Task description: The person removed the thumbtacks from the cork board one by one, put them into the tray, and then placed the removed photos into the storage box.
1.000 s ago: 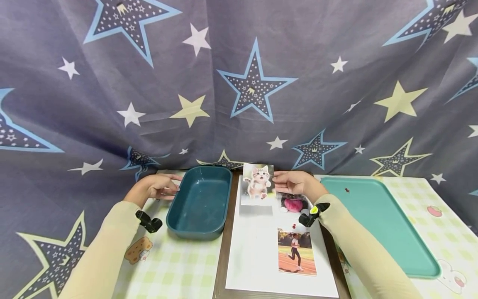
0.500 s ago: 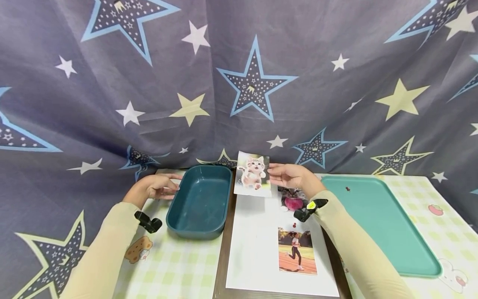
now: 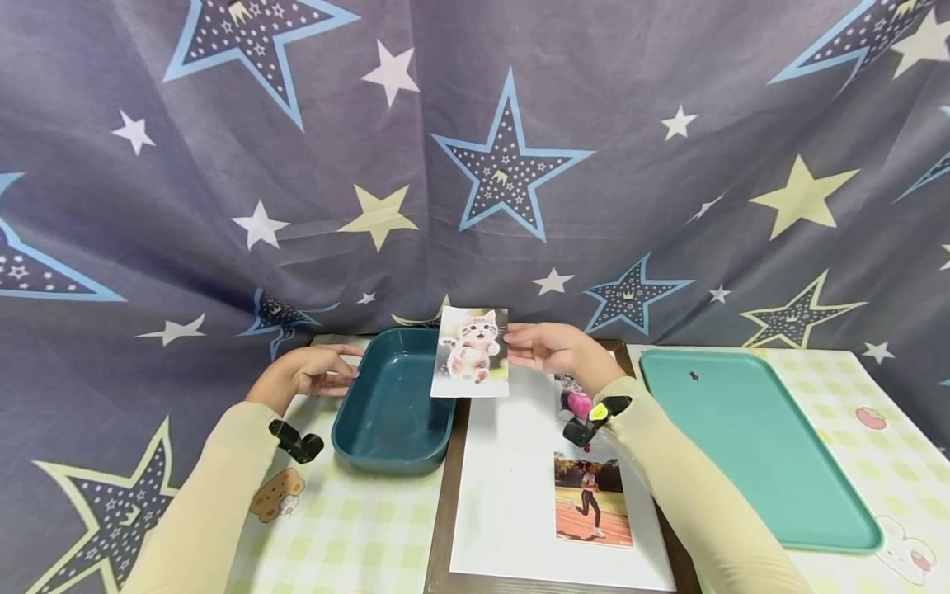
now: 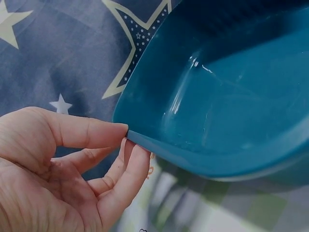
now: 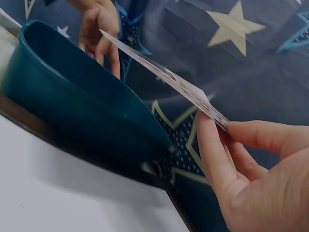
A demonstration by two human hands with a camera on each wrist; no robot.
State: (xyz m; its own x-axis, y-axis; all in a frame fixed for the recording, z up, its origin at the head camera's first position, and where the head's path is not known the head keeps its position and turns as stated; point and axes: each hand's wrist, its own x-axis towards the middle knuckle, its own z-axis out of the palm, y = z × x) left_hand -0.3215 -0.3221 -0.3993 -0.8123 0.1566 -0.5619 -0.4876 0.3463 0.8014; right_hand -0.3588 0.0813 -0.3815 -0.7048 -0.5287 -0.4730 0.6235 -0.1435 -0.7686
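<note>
My right hand (image 3: 552,351) pinched the cat photo (image 3: 471,352) over the bin's (image 3: 386,412) right rim; my left hand (image 3: 308,371) pinched its left rim.

Left hand (image 3: 308,373) low, forearm extended, thumb above and fingers (image 4: 126,166) curled beneath in a pinch. Right hand (image 3: 545,346) raised, thumb and fingers pinching, arm angled inward.
</note>
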